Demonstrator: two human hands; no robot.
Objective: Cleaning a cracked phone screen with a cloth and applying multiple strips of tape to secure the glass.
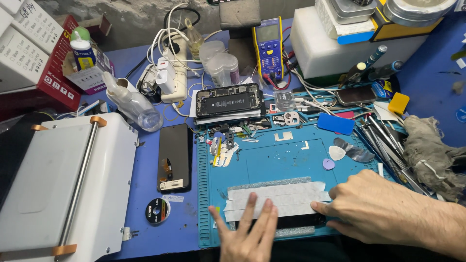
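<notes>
I press my flat, open left hand [248,232] and my open right hand [376,209] on the white paper tape strips [276,200], lying long side-to-side across the blue rubber work mat [272,162], right fingertips at their right end.

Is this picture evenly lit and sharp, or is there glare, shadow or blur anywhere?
In the head view the light is fairly even and soft; the blue mat is clearly lit. The metal roller on the white machine shows a bright sheen. Soft shadows sit under the left hand and right hand on the tape strips. The bench edges bow slightly, like a wide lens; the hands look a little soft.
</notes>
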